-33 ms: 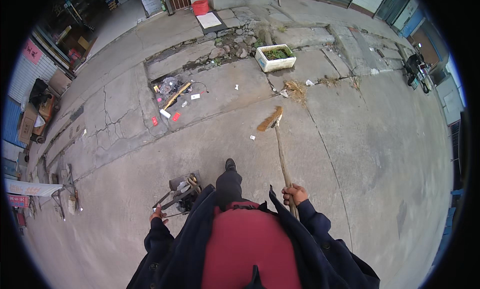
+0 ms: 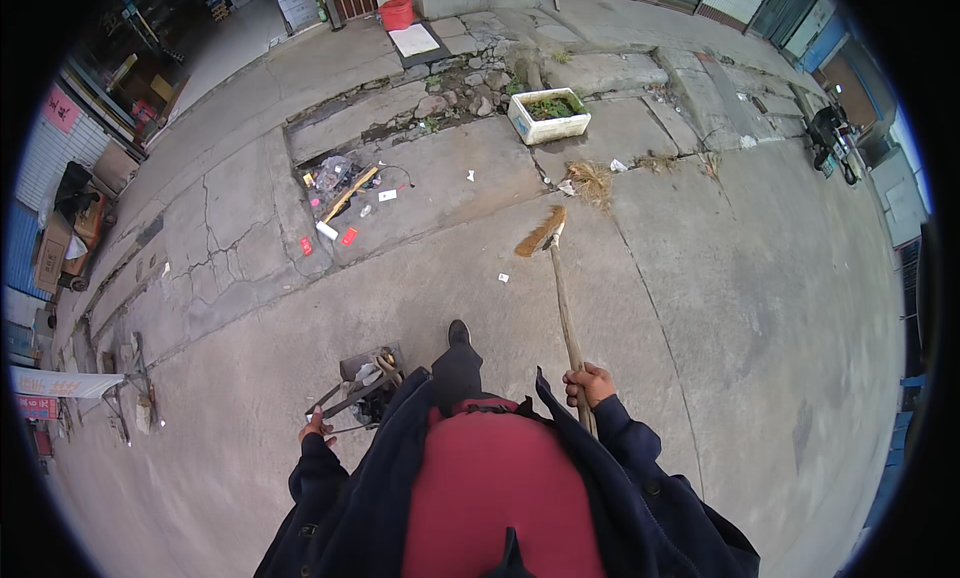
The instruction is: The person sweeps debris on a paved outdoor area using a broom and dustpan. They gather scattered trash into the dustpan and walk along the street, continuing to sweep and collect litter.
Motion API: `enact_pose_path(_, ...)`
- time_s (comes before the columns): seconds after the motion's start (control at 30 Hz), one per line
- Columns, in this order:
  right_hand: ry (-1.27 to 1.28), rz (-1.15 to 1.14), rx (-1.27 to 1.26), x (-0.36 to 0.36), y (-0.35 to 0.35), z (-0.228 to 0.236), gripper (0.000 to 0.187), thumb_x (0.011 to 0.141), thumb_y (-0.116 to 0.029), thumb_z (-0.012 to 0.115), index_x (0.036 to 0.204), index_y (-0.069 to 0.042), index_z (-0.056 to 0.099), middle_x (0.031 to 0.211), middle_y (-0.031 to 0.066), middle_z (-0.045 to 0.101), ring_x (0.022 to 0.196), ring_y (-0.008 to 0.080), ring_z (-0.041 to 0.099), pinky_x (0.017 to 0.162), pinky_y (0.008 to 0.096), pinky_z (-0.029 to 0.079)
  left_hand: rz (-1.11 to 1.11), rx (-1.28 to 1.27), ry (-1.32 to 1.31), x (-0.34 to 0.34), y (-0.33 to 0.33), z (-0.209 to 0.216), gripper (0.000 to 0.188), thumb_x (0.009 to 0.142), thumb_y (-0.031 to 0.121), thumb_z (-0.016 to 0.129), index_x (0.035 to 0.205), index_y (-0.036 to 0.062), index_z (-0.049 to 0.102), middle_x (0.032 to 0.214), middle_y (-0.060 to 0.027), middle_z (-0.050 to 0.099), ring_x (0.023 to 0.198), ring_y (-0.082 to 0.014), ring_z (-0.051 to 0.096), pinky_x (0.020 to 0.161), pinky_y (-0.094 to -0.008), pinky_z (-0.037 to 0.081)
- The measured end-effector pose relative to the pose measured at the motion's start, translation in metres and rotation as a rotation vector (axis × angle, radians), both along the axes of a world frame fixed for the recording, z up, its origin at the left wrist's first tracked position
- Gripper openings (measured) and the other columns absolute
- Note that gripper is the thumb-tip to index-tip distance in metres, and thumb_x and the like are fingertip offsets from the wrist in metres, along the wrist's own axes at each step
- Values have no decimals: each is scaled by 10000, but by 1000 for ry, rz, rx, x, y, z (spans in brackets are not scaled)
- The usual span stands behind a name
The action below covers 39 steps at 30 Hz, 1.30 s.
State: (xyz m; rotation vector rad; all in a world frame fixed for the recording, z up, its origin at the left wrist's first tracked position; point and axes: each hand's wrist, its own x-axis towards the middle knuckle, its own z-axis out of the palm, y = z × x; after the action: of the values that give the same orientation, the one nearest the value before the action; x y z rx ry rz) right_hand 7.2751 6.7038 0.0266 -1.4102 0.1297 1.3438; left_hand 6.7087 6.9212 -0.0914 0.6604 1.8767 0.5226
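Note:
My right hand [image 2: 590, 386] is closed round the wooden handle of a broom [image 2: 566, 308]. Its brown bristle head hangs ahead of me, close over or on the concrete. On the other side, my left hand [image 2: 317, 427] grips the handle frame of a dustpan [image 2: 358, 370]. Dark scraps, pale pieces and stick-like bits fill the pan, partly hidden by the frame and my jacket. A small white scrap [image 2: 503, 278] lies on the ground left of the broom head. Farther off to the left is a litter heap [image 2: 338, 178] with plastic, a yellowish wooden strip [image 2: 350, 194] and red packets [image 2: 349, 237].
A white planter box [image 2: 549, 128] with green plants stands ahead, near dry straw [image 2: 592, 183]. Broken stones [image 2: 450, 103] line a rough gutter behind it. A red bucket [image 2: 397, 15] is at the back, a motorcycle [image 2: 838, 143] at far right, a loaded cart [image 2: 85, 233] at left.

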Motion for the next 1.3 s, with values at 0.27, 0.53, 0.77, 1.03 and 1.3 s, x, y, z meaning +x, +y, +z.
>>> enact_pose_path(0.27, -168, -24, -119, 131, 148, 8, 249, 781, -12, 614, 1006, 46, 524, 708, 83, 563, 512, 149, 531, 395, 309, 430, -123, -113, 91, 125, 150, 0, 558, 757, 583, 721, 756, 42, 585, 676, -67, 568, 685, -198, 622, 559, -378, 566)
enact_pose_path(0.53, -434, 46, -386, 353, 262, -62, 375, 750, -21, 652, 1102, 32, 533, 657, 83, 563, 515, 168, 564, 397, 326, 420, -1, -249, 268, 218, 219, 10, 734, 740, 649, 691, 1064, -6, 627, 833, -128, 644, 732, -229, 613, 558, -406, 568)
enact_pose_path(0.77, -719, 538, -805, 569, 376, -183, 313, 756, -111, 595, 1032, 35, 615, 769, 207, 670, 645, 317, 685, 575, 410, 544, 133, -176, 178, 312, 290, 56, 691, 766, 680, 646, 961, 21, 582, 779, -97, 626, 796, -237, 632, 596, -432, 554)
enact_pose_path(1.03, -809, 763, -662, 515, 396, -192, 306, 697, -116, 604, 970, 16, 563, 845, 278, 649, 846, 466, 636, 719, 482, 529, 32, -248, 251, 366, 357, 75, 801, 787, 674, 628, 1269, 43, 522, 860, -96, 635, 933, -213, 619, 731, -471, 508)
enact_pose_path(1.3, -765, 702, -455, 508, 347, -73, 573, 753, -116, 608, 1302, -44, 463, 832, 277, 653, 750, 431, 657, 665, 465, 535, -141, -266, 254, 435, 404, 37, 689, 791, 611, 667, 1117, 8, 597, 867, -94, 662, 849, -188, 634, 600, -370, 558)
